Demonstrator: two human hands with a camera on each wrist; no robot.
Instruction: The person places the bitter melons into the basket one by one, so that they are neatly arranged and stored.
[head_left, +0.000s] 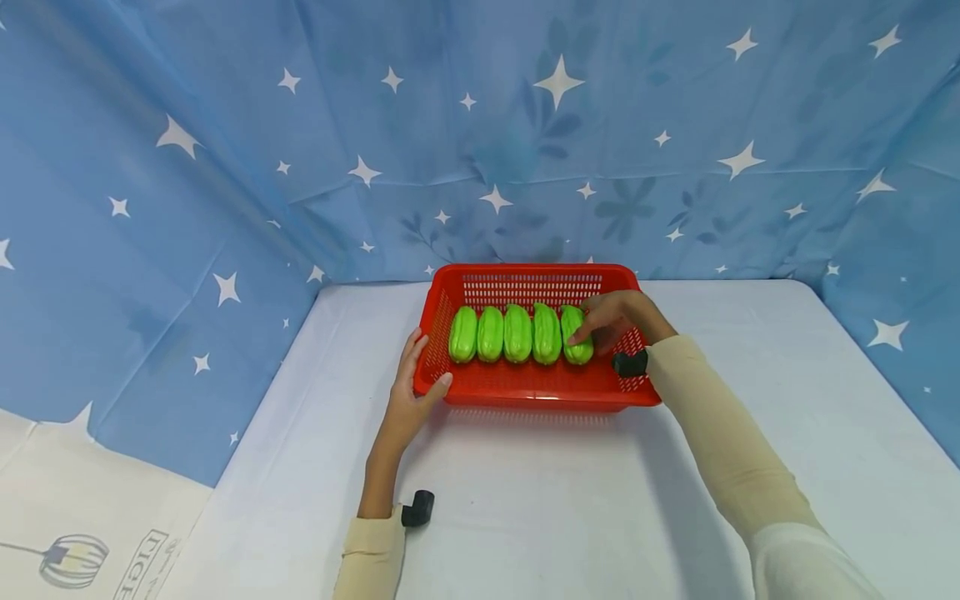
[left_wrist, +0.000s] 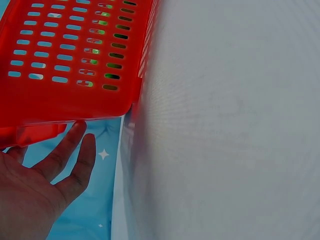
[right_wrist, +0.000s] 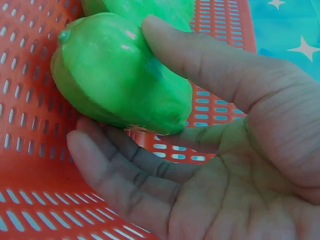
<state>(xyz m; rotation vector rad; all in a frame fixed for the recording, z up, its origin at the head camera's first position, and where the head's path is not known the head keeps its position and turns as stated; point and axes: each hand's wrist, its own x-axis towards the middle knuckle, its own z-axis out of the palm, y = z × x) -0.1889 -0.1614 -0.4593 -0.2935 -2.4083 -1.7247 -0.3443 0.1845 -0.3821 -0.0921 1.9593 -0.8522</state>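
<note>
A row of several glossy green ribbed fruits (head_left: 517,333), long and rounded, lies side by side in a red perforated plastic basket (head_left: 525,392). My right hand (head_left: 611,319) reaches over the basket's right side and holds the rightmost green fruit (right_wrist: 115,70). In the right wrist view its thumb presses on top, and the fingers bend around the lower side. My left hand (head_left: 408,400) is at the basket's front left corner, thumb near the front rim. Its fairly straight fingers (left_wrist: 82,155) lie along the outer left wall, fingertips right at the rim in the left wrist view.
The basket stands on a white-covered table (head_left: 525,500), near its back edge. Blue curtains (head_left: 480,125) with white stars rise behind it and along both sides. A small black mount (head_left: 418,508) sits on the left cuff, another (head_left: 630,363) at the right wrist.
</note>
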